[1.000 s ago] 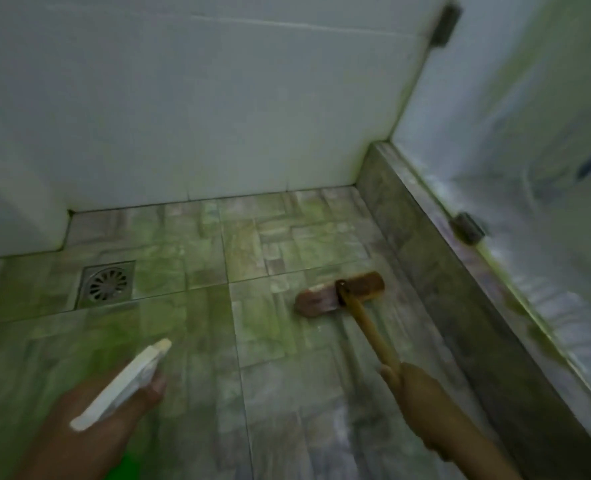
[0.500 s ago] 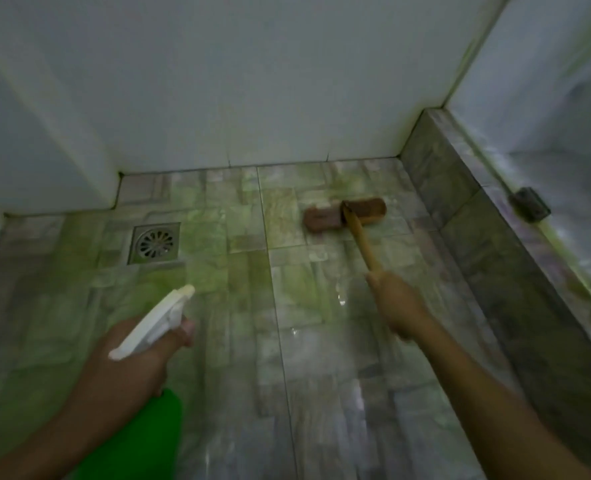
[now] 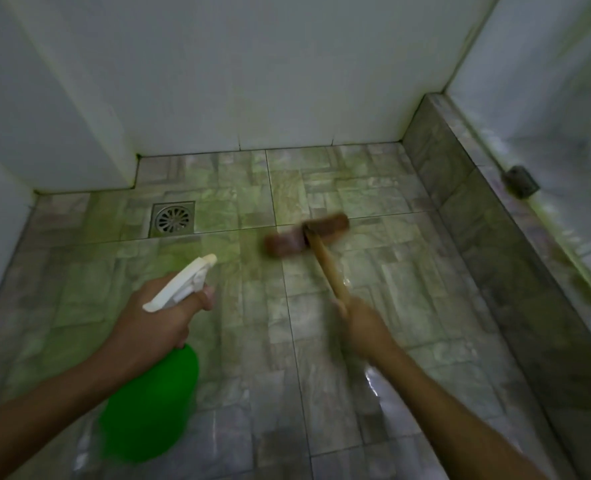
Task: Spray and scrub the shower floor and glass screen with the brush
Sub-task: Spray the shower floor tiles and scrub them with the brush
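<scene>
On the wet grey-green tiled shower floor (image 3: 321, 341), my right hand (image 3: 363, 327) clamps the wooden-handled brown scrub brush (image 3: 307, 233), its head touching the tiles right of the square metal drain (image 3: 172, 219); my left hand (image 3: 155, 323) grips the green spray bottle (image 3: 152, 403).

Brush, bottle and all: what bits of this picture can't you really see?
All in the head view:
- Brush: its head is smeared by motion, so its bristles cannot be made out.
- Right hand: blurred, so its fingers on the handle are unclear.
- Bottle: the left hand covers its neck, and no label can be made out.
- Glass screen: cut off by the right edge.
- Drain: too dim to see inside.
</scene>
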